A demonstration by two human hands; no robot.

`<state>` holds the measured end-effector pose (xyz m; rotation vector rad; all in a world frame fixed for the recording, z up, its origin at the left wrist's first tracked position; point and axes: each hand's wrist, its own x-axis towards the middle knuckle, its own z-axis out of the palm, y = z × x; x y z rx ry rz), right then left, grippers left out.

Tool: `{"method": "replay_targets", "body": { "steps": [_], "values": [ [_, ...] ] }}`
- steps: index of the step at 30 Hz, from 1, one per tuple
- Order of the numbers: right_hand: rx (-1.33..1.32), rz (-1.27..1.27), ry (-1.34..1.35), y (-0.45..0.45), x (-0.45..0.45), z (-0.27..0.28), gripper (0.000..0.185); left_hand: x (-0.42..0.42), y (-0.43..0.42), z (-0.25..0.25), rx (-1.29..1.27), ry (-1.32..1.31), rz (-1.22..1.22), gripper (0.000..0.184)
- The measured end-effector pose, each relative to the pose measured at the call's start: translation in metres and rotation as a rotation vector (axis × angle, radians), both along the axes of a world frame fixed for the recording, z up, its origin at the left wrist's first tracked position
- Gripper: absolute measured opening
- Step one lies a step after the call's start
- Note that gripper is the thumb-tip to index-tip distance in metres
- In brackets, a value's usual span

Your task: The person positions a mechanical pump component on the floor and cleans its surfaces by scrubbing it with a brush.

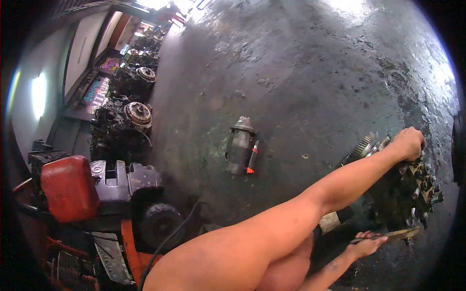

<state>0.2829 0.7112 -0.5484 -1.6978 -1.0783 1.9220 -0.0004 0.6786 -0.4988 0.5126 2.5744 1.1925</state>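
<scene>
A dark, greasy engine [393, 199] with a toothed ring gear [361, 148] lies on the floor at the right. My left hand [410, 143] is stretched across to its far end, fingers curled down against it; what they grip is hidden. Below, near the engine's close side, my right hand [369, 244] is closed around a long, flat tool with a yellowish-brown end [405, 234], which looks like a brush. In mid-floor stands a cylindrical starter motor [239, 150], and a red-and-black utility knife [253, 157] lies against its right side.
At the left are a red fuel can [70, 189], a grey-covered machine [128, 177] on an orange frame, a black wheel [161, 224] and a black hose [182, 225]. More engines [138, 114] line the wall. The dark floor [272, 72] looks wet and oily.
</scene>
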Motion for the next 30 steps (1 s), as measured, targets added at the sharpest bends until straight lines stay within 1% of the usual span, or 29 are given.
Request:
{"method": "replay_targets", "body": {
  "steps": [2, 4, 5, 6, 7, 8, 9, 11, 12, 14, 15, 17, 19, 20, 21, 22, 23, 25, 28, 30],
  "values": [
    [0.142, 0.147, -0.223, 0.040, -0.024, -0.014, 0.057, 0.001, -0.001, -0.006, 0.023, -0.024, 0.003, 0.037],
    [0.133, 0.066, -0.010, 0.097, -0.022, -0.040, 0.060, 0.001, -0.002, -0.003, -0.010, -0.040, -0.008, 0.037],
    [0.265, 0.006, -0.084, 0.094, -0.027, -0.016, 0.063, 0.000, 0.000, -0.006, 0.002, -0.021, 0.008, 0.036],
    [0.245, -0.042, -0.133, 0.102, -0.023, -0.010, 0.063, 0.000, 0.001, -0.009, 0.014, -0.004, 0.025, 0.035],
    [0.302, -0.046, -0.117, 0.102, -0.009, -0.010, 0.061, 0.001, 0.000, -0.003, 0.001, -0.048, 0.022, 0.034],
    [0.358, -0.047, -0.104, 0.095, 0.003, -0.007, 0.059, 0.000, -0.001, 0.001, 0.002, -0.045, 0.030, 0.034],
    [0.359, -0.037, -0.103, 0.082, 0.012, -0.011, 0.059, 0.001, -0.002, 0.003, -0.008, -0.051, 0.022, 0.034],
    [0.278, 0.090, -0.109, 0.037, 0.033, -0.011, 0.056, 0.001, 0.001, -0.003, -0.026, -0.035, 0.028, 0.035],
    [0.187, 0.060, -0.018, 0.010, 0.027, -0.004, 0.054, 0.003, 0.001, -0.005, -0.027, -0.036, 0.030, 0.035],
    [0.147, 0.145, -0.070, -0.020, 0.004, 0.003, 0.054, 0.003, 0.000, -0.006, 0.032, -0.025, 0.039, 0.038],
    [0.144, 0.146, -0.066, -0.011, -0.005, 0.000, 0.054, 0.002, -0.001, -0.004, 0.029, -0.021, 0.040, 0.038],
    [0.164, 0.120, -0.121, 0.039, -0.031, -0.016, 0.054, 0.002, -0.002, -0.002, 0.005, -0.046, 0.012, 0.041],
    [0.062, 0.132, 0.105, 0.114, -0.027, -0.045, 0.054, 0.005, -0.003, -0.002, 0.008, -0.051, 0.026, 0.041],
    [0.073, 0.124, 0.099, 0.121, -0.030, -0.027, 0.054, 0.004, 0.001, -0.006, 0.016, -0.043, 0.043, 0.040],
    [0.211, -0.008, 0.015, 0.124, -0.037, -0.011, 0.053, 0.001, 0.003, -0.010, -0.002, -0.012, 0.042, 0.036],
    [0.344, -0.136, -0.063, 0.120, -0.042, 0.002, 0.052, -0.001, 0.004, -0.006, 0.005, -0.009, 0.041, 0.036],
    [0.345, -0.131, -0.063, 0.114, -0.033, 0.004, 0.052, -0.002, 0.000, -0.002, 0.012, -0.036, 0.026, 0.035],
    [0.300, 0.003, 0.095, 0.095, 0.002, 0.003, 0.053, 0.003, -0.002, -0.003, 0.019, -0.078, 0.016, 0.034],
    [0.122, 0.045, -0.002, 0.015, 0.015, 0.009, 0.055, 0.001, 0.000, -0.007, 0.036, -0.030, 0.027, 0.034],
    [0.079, 0.091, 0.041, -0.008, 0.014, -0.001, 0.052, 0.001, 0.002, -0.008, 0.005, -0.005, 0.020, 0.035]
  ]
}}
